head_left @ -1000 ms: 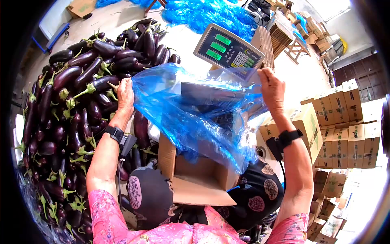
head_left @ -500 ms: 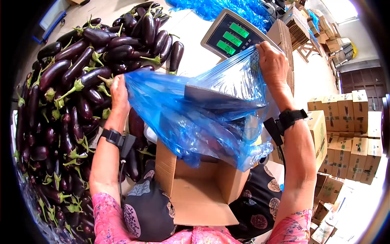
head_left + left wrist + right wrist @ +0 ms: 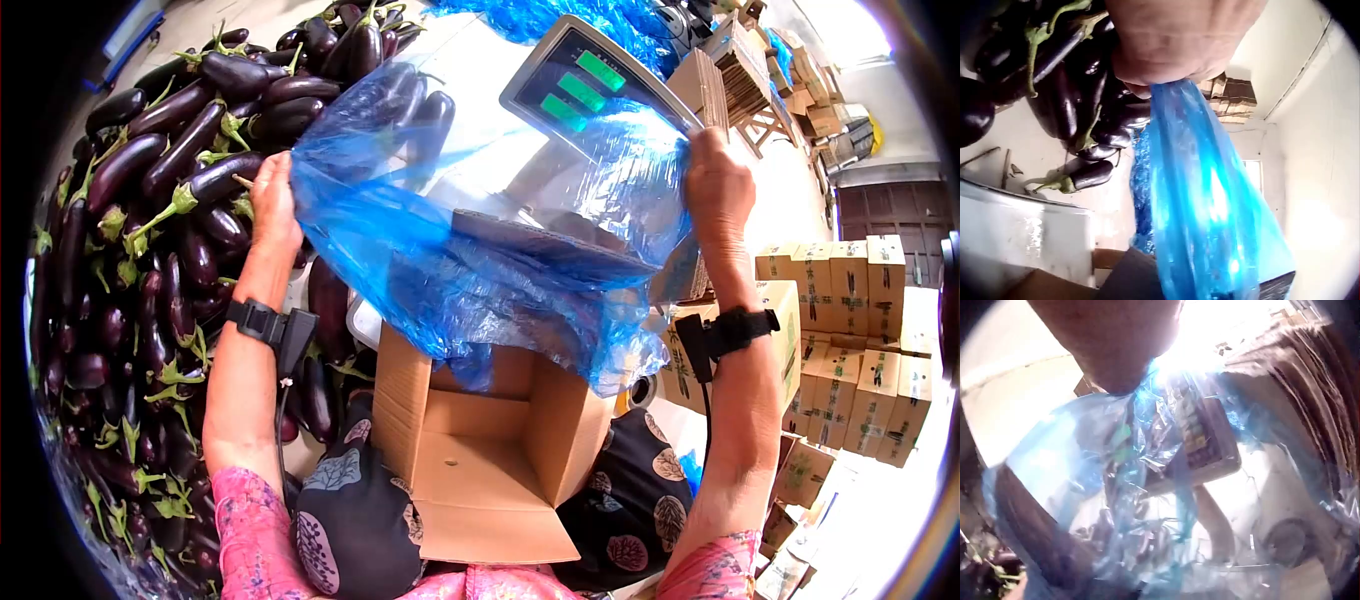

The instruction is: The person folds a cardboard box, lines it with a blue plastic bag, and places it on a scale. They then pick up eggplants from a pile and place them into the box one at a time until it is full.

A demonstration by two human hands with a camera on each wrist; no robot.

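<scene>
A thin blue plastic bag (image 3: 400,270) is stretched between the two hands, above an open cardboard box (image 3: 475,470). Its left edge is gripped by my left hand (image 3: 273,200), and the film gathers into folds (image 3: 1197,181) below the fist in the left wrist view. My right hand (image 3: 720,190) grips the opposite edge, higher up near the scale display (image 3: 555,65). The bag's lower part hangs over the box's far rim. Between the person's legs, the box stands with one flap folded toward the body. Through the film a dark flat panel edge shows.
A large heap of eggplants (image 3: 130,300) fills the left side. Packed cartons (image 3: 840,350) are stacked at the right, with flattened cardboard (image 3: 700,85) behind the scale. More blue film (image 3: 620,25) lies at the back.
Both hands have spread farther apart, the left hand moving left and the right hand right. The bag is pulled wider and now overlaps part of the scale display and some eggplants.
</scene>
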